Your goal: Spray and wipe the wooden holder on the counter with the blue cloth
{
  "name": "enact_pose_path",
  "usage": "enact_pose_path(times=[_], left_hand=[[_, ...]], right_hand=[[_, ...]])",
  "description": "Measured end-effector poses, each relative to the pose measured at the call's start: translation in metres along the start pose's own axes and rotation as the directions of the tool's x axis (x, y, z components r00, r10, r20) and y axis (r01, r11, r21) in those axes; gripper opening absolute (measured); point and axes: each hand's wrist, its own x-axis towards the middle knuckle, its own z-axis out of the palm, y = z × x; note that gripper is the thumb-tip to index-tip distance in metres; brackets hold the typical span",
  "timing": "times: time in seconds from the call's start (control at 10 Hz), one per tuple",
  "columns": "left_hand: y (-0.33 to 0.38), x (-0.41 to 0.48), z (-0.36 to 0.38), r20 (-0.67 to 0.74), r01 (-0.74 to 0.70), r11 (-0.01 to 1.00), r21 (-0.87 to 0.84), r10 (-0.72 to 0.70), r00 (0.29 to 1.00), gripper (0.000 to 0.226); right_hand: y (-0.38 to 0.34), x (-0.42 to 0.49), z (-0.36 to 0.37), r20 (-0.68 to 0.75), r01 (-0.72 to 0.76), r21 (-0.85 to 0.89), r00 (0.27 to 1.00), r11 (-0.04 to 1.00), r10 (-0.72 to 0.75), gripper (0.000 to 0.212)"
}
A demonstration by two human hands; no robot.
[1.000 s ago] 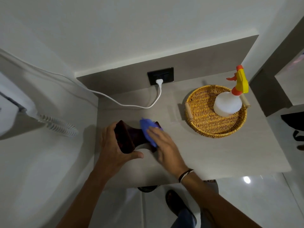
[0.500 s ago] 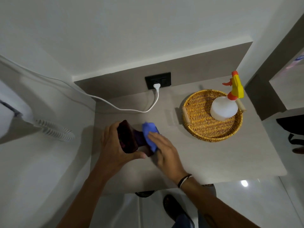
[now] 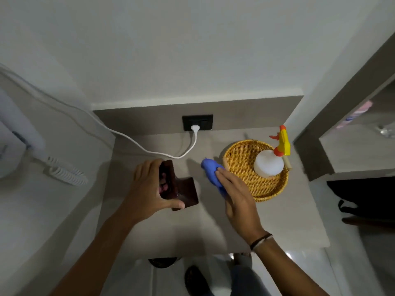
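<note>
The dark wooden holder (image 3: 179,189) lies tipped on the grey counter (image 3: 213,227), and my left hand (image 3: 149,189) grips it from the left side. My right hand (image 3: 237,195) holds the crumpled blue cloth (image 3: 210,169), lifted clear of the holder and close to the wicker basket's left rim. The white spray bottle (image 3: 268,164) with a yellow and orange trigger head stands inside the basket, untouched.
The round wicker basket (image 3: 239,159) sits at the counter's right back. A white cable (image 3: 149,149) runs across the back to a black wall socket (image 3: 197,122). A wall phone with a coiled cord (image 3: 66,173) hangs at the left. The counter's front edge is near my wrists.
My right hand has pulled the blue cloth off the holder and moved it right, toward the basket. My left hand keeps its grip on the holder, which now shows more of its base.
</note>
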Motion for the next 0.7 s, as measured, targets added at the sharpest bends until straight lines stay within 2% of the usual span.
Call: enact_pose_path(times=[0.1, 0.2, 0.3, 0.4, 0.5, 0.7], left_hand=[[0.001, 0.012, 0.002, -0.002, -0.043, 0.998, 0.037, 0.044, 0.999, 0.13], [0.008, 0.024, 0.005, 0.064, -0.077, 0.993, 0.094, 0.071, 0.995, 0.139], [0.017, 0.027, 0.007, 0.097, -0.096, 0.989, 0.115, 0.085, 0.992, 0.133], [0.025, 0.026, 0.01, 0.08, -0.107, 0.978, 0.179, 0.094, 0.992, 0.11], [0.03, 0.024, 0.011, 0.102, -0.09, 0.959, 0.27, 0.065, 0.993, 0.106], [0.041, 0.023, 0.011, 0.137, -0.02, 0.941, 0.337, -0.028, 0.99, 0.112]], right_hand=[[0.022, 0.019, -0.016, -0.033, -0.025, -0.134, 0.999, 0.991, 0.021, 0.083], [0.053, 0.043, -0.016, 0.097, -0.101, -0.315, 0.986, 0.944, 0.138, 0.089], [0.077, 0.052, -0.001, 0.209, -0.13, -0.426, 0.949, 0.895, 0.237, 0.086], [0.1, 0.052, 0.021, 0.32, -0.064, -0.488, 0.915, 0.87, 0.247, 0.076], [0.109, 0.049, 0.029, 0.433, 0.023, -0.535, 0.866, 0.844, 0.251, 0.068], [0.105, 0.064, 0.013, 0.526, 0.078, -0.506, 0.817, 0.859, 0.236, 0.073]])
